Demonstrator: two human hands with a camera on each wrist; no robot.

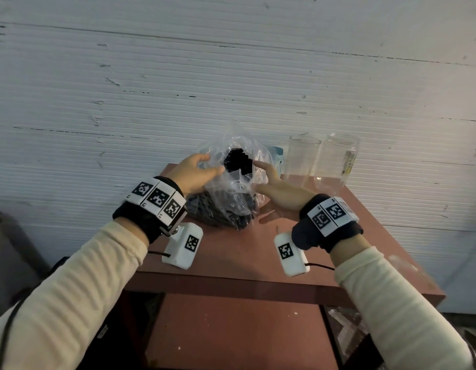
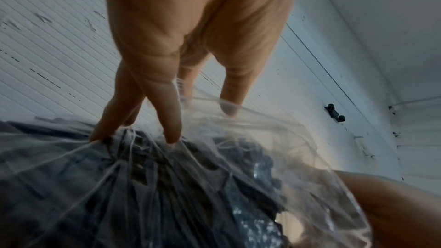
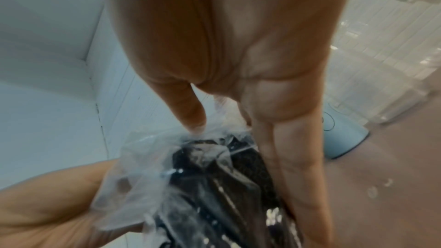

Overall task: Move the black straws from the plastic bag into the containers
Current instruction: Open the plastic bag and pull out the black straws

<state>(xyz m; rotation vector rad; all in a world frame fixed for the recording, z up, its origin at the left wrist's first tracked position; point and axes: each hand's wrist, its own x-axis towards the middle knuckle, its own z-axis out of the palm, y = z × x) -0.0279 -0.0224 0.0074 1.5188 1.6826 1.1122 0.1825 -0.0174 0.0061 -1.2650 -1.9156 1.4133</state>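
A: At frame centre, the left hand and right hand pinch the film of the plastic bag, black straws inside.

B: Opening stage, seemingly; next, lift a bunch toward the containers, upper right.

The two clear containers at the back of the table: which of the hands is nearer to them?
Right. The right hand holds the plastic bag on the side facing the clear containers; the left hand grips the bag's far side.
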